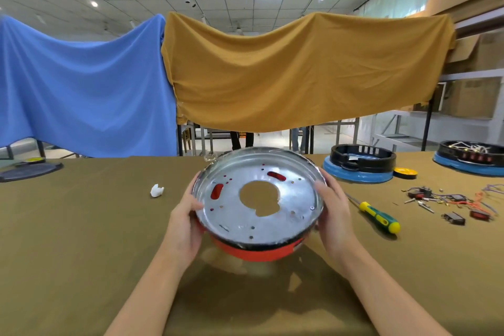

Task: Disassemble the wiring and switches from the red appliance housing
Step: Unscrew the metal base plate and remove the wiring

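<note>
On the olive-covered bench (81, 226), both hands grip the red housing (259, 249) by its rim, left hand (185, 222) and right hand (334, 215) on opposite sides, tilted above the surface. It looks light, stiff sheet metal (edges possibly sharp); the rim is the sensible hold.

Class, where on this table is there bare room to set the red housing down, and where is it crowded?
Bare cloth lies between the white scrap and left hand, and along the near edge. Right of the screwdriver it is crowded: loose switches and wires, blue-black bases.
</note>
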